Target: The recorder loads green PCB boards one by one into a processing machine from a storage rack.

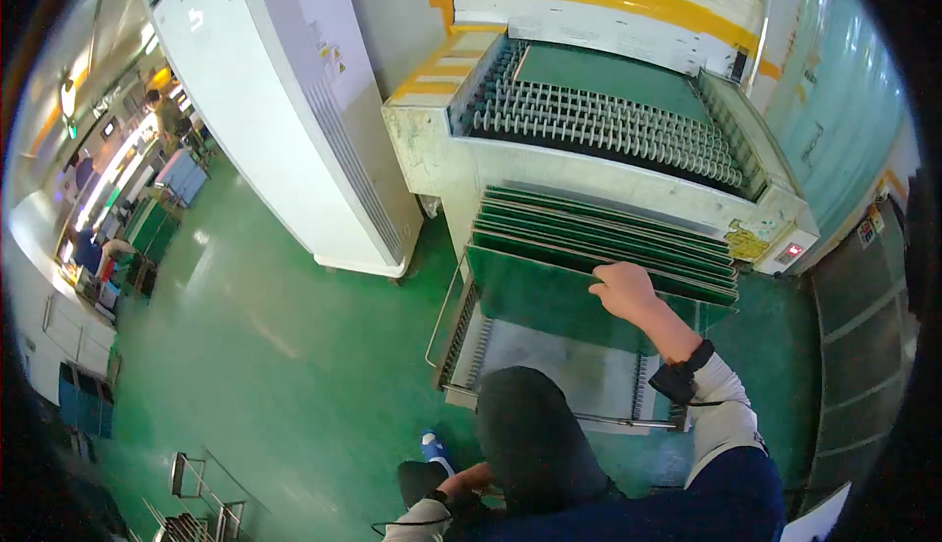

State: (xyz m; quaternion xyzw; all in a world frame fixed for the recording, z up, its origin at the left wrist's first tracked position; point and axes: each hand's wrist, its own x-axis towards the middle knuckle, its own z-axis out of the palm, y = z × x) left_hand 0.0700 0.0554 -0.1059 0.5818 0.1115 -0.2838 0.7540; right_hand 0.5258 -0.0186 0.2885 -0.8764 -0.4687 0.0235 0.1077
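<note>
My right hand point(628, 292) is closed on the top edge of the nearest green board point(535, 292). That thin flat board stands tilted at the front of a row of similar green boards point(589, 220). They stand in a metal slotted rack point(454, 341) with coiled rows along its sides. Low down by my bent knee is my left hand point(471, 478), its fingers mostly hidden by my leg. Behind the rack, another green panel point(608, 76) lies on the rollers point(608, 125) of a pale conveyor machine point(432, 150).
A tall white air conditioner point(285, 101) stands left of the machine on the green floor point(245, 346). A dark panelled cabinet point(863, 336) is at the right. An additional metal rack point(196, 503) sits at lower left. People work at benches in the far left background.
</note>
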